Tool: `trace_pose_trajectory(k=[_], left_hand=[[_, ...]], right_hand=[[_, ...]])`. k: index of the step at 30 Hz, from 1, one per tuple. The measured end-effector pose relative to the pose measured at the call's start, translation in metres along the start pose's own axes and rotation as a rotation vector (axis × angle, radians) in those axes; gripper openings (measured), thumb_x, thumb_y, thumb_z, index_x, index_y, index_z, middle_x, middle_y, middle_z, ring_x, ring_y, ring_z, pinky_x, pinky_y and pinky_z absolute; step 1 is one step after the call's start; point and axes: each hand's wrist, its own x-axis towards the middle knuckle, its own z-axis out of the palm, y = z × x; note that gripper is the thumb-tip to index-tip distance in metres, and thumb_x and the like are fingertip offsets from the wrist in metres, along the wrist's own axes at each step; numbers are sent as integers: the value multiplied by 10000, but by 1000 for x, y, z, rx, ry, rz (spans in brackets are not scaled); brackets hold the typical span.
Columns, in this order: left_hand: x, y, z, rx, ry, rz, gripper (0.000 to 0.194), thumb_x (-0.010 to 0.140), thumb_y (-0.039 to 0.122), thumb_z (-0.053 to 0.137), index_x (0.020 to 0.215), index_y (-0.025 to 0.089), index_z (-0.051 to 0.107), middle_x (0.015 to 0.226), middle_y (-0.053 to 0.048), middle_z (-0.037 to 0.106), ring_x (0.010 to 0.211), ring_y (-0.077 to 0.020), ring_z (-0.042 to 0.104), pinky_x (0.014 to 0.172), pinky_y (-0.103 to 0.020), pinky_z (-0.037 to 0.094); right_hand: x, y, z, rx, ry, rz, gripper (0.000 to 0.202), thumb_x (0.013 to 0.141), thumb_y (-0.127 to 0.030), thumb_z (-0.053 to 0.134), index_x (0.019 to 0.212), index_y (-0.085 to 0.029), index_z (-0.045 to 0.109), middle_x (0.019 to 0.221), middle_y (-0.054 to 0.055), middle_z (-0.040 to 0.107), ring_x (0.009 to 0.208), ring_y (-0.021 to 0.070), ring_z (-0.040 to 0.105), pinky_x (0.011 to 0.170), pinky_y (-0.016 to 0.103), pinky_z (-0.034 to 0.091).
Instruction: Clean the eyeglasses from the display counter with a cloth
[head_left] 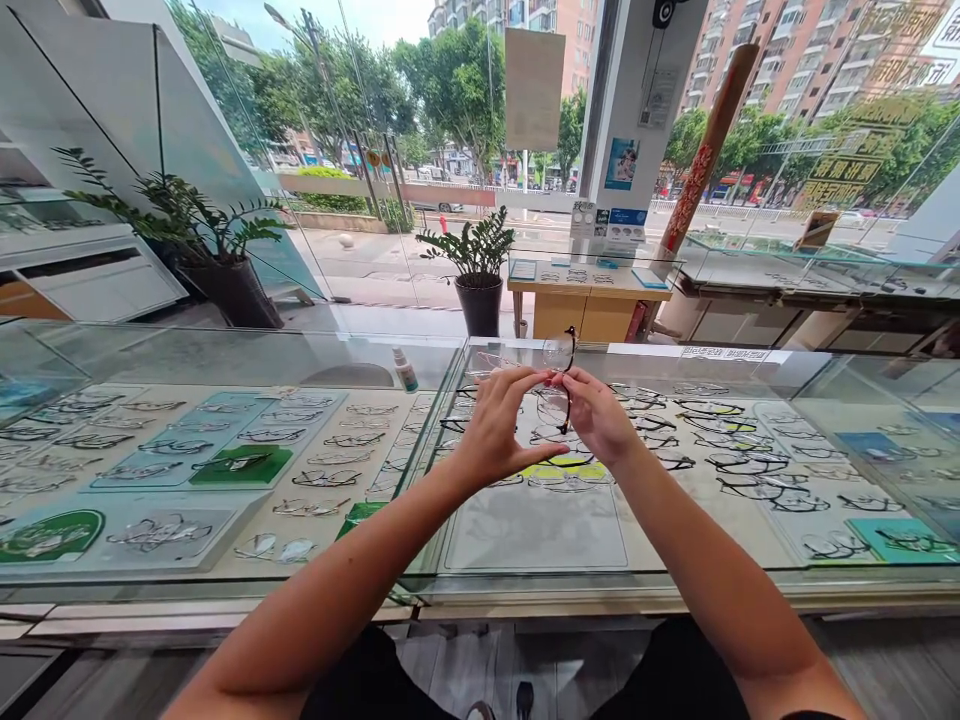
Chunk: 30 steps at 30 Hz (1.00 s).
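Observation:
A pair of eyeglasses (568, 408) with a dark upper rim and clear lenses is held up on its side above the glass counter. My right hand (600, 415) pinches it near the bridge, between the two lenses. From the other side, the fingertips of my left hand (495, 420) meet the glasses at the same spot. The left thumb stretches out below, close to the lower end of the frame. Beneath both hands, several rows of eyeglasses (750, 462) lie inside the glass display case (525, 580).
A small spray bottle (405, 371) stands on the counter to the left. More eyeglasses (322, 478) lie in the left case. Beyond the counter are a potted plant (480, 290), a second potted plant (229, 285) and a wooden display table (555, 312) by the window.

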Motion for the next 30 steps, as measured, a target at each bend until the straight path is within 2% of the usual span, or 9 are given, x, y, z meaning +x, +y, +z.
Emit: trace_pose_trajectory(k=[6,14,17,22,24,26,28,30], left_hand=[[2,-6,-5,-22,-4,-35,727,913,664,838,1480,257,637,1436,-153,717,1324,-346,672,1135,-491,478],[2,-2,-3,-11,43,-27,698,909,610,868,1472,252,659,1378,-140,755,1249,-334,705,1099,-483,497],[2,-3,-3,-15,76,-5,673,887,581,898,1430,250,679,1359,-131,772,1220,-327,718,1073,-475,508],[2,-4,-3,7,81,-58,637,829,628,921,1303,248,730,1269,-124,799,1147,-332,730,1033,-490,518],[2,-5,-4,28,113,-54,622,824,640,920,1263,239,737,1223,-125,802,1117,-330,734,1001,-481,525],[3,-6,-6,54,176,-25,614,833,629,918,1256,226,727,1203,-130,801,1097,-323,735,982,-472,529],[3,-8,-9,81,230,-5,617,839,620,917,1261,218,714,1197,-132,798,1079,-315,733,975,-467,534],[4,-10,-11,106,254,-3,629,838,621,917,1272,218,703,1196,-129,794,1074,-309,731,976,-465,544]], right_hand=[[-3,1,1,17,-36,38,315,772,-529,931,868,-272,776,1131,45,781,1201,258,670,1016,380,537],[-2,6,1,34,-12,43,337,745,-541,964,879,-292,781,1098,32,795,1156,255,688,999,386,556],[-3,7,3,44,-23,55,345,734,-541,975,890,-284,806,1132,34,796,1138,236,680,1003,369,541],[-5,6,7,23,-2,35,334,742,-520,959,904,-281,792,1106,39,786,1110,237,665,982,376,521],[-4,4,6,22,30,18,285,767,-471,916,941,-282,791,1054,31,767,1032,221,657,920,365,515],[-2,3,3,-4,82,-11,227,781,-409,865,953,-276,800,902,12,707,882,193,609,809,348,484],[0,1,-1,-36,130,-44,186,786,-375,834,934,-266,803,723,-20,572,723,167,493,696,339,409],[2,0,-3,-46,147,-69,194,796,-397,841,923,-260,787,641,-46,448,646,156,383,635,338,333]])
